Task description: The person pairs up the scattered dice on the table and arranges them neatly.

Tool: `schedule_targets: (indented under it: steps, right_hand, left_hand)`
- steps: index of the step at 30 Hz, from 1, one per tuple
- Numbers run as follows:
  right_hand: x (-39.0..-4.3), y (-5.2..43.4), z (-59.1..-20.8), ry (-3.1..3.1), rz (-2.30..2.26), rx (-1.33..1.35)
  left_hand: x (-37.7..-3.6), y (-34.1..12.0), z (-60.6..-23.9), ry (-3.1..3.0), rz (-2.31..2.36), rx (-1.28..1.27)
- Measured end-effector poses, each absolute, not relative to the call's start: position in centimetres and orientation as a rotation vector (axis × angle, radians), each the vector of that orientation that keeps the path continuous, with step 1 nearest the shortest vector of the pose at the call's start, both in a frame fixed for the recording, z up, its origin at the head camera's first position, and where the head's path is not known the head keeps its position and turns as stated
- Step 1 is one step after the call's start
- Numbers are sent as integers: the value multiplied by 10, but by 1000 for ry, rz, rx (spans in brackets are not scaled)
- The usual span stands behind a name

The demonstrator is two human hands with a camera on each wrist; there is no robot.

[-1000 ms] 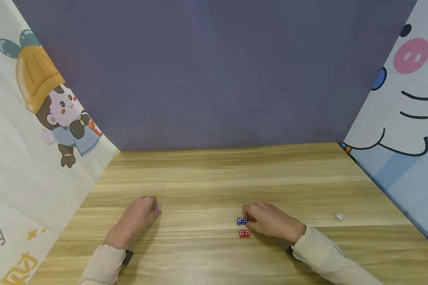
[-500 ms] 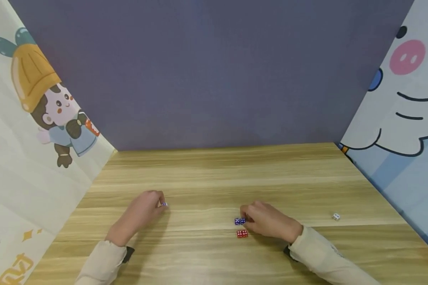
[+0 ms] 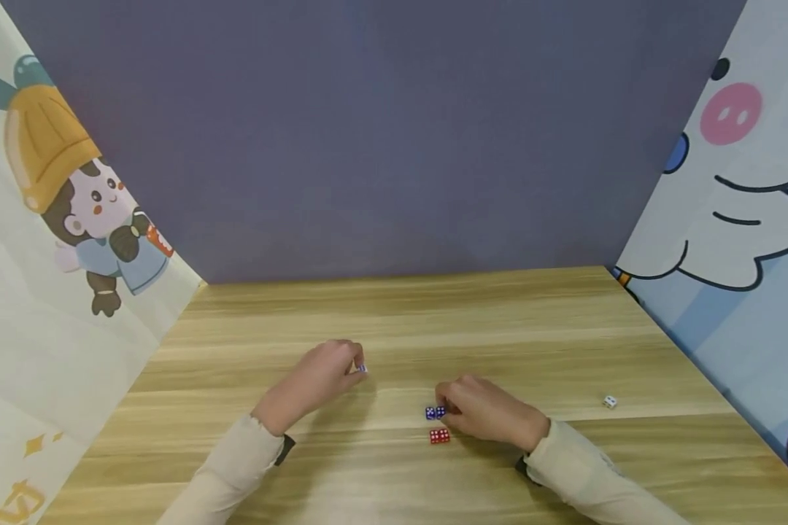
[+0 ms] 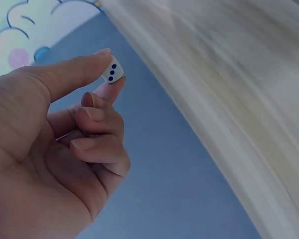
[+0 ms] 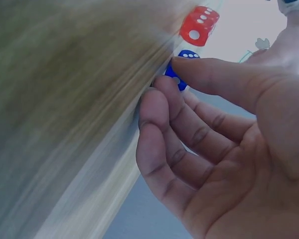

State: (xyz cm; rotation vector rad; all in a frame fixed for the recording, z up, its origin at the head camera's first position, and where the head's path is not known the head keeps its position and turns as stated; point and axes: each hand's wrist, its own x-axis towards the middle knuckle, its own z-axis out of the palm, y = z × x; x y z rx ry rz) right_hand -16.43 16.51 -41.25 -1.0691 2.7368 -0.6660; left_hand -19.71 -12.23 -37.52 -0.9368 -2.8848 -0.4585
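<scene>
A white die with blue dots (image 4: 113, 71) is pinched between the thumb and a fingertip of my left hand (image 3: 315, 383), held above the table, left of the other dice. My right hand (image 3: 489, 412) pinches the right one of two blue dice (image 3: 430, 413) that stand side by side on the table. In the right wrist view, thumb and fingertips partly cover that blue die (image 5: 177, 82). Just nearer to me than the blue pair sit two red dice (image 3: 439, 436), side by side.
Another white die (image 3: 609, 402) lies alone on the right part of the wooden table (image 3: 499, 321). A dark grey panel (image 3: 400, 146) rises at the table's far edge, and printed cloths with cartoon figures flank both sides.
My left hand has carried the white die rightward, closer to the blue dice. The right hand stays at the blue die. The head view has shifted slightly.
</scene>
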Motion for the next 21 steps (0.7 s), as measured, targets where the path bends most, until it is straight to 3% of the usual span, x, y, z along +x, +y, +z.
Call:
schedule_targets:
  steps: [11,21]
  right_hand:
    - [-165,163,-414,2742,-635,-1096]
    - [-165,165,-413,2741,-637,-1086]
  left_hand:
    - [-205,-65,-381,-2843,-428,-1173]
    - [-208,-43,-398,-2897,-494,-1243]
